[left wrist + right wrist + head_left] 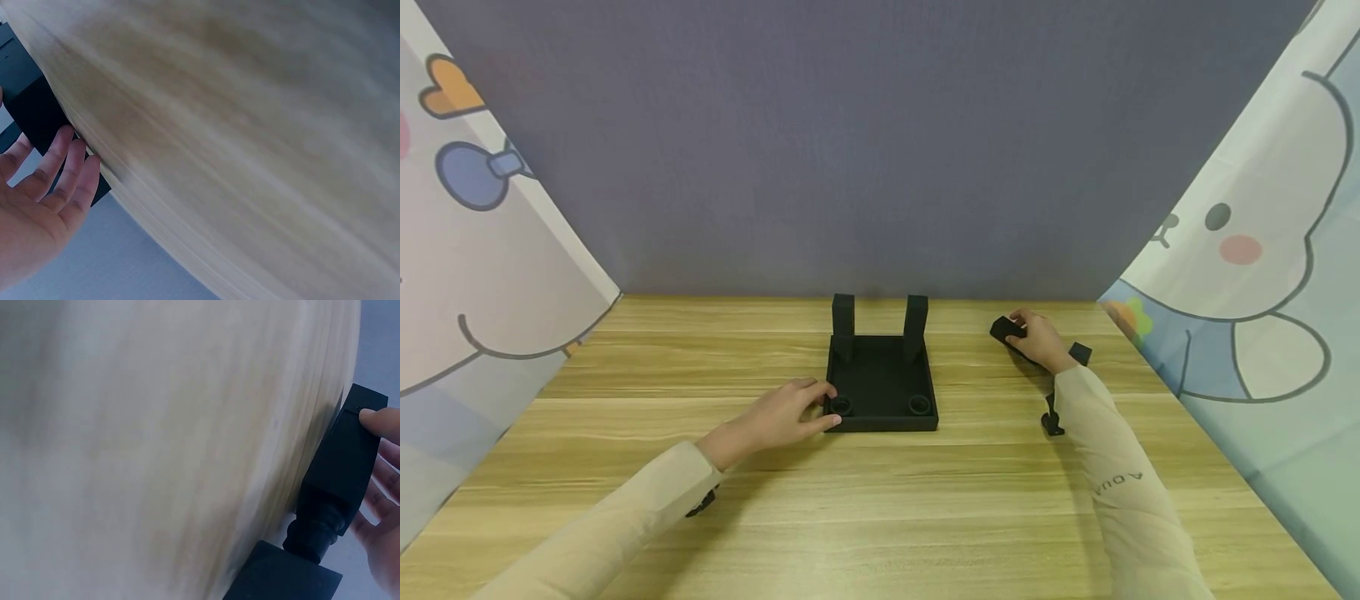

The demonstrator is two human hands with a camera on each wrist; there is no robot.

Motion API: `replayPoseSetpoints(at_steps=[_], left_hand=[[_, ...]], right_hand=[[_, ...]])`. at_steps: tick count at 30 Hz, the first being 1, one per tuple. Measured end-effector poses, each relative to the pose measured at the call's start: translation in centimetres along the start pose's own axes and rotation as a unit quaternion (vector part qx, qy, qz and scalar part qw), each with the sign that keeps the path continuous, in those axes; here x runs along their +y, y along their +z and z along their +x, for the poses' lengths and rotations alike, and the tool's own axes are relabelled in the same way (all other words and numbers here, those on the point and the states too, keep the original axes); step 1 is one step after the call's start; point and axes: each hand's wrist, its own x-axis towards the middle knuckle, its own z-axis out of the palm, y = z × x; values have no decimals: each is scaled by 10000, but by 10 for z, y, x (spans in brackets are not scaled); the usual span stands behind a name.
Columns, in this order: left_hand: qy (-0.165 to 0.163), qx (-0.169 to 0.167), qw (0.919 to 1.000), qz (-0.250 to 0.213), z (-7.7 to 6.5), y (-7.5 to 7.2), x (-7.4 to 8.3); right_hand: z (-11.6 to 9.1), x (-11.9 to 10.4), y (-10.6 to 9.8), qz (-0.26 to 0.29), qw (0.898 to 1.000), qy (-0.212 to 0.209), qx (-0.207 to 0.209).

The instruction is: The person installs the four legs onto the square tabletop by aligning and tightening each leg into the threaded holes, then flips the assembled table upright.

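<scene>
A black square tray-like table top (pixel 880 423) with a low rim lies on the wooden table. Two black legs (pixel 844 321) stand upright at its far corners, and round sockets (pixel 919 405) show at the near corners. My left hand (pixel 786 414) holds the near left corner, thumb along the front wall and fingers at the left side. Away to the right, my right hand (pixel 1036 337) pinches a black table leg (pixel 340 456) with a turned neck and square blocks, its thumb on one face. The wrist and fingers partly hide this leg in the head view.
Another black block-ended piece (pixel 1080 353) shows beside the right wrist, partly hidden. Small black wrist mounts (pixel 1052 423) hang by both sleeves. A grey partition (pixel 880 150) stands behind the table (pixel 880 500), and cartoon-printed curtains (pixel 1247 333) flank it.
</scene>
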Motion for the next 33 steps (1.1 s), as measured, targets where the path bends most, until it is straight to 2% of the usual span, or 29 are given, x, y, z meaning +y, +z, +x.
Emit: replayPoseSetpoints(at_steps=[5,13,20,33], left_hand=[[-2,47,10000,7,-1,0,0],[-15,11,10000,-20,-1,-1,0],[9,-3,10000,-11,-1,0,0],[1,22,10000,-33,-2,0,0]], right_hand=[[-1,1,-2,33,9998,-82,156],[-6,1,-9,213,9997,-45,101],[-10,-1,-12,336,9990,-186,249],[-14,-4,-18,508,9980,-271,270]])
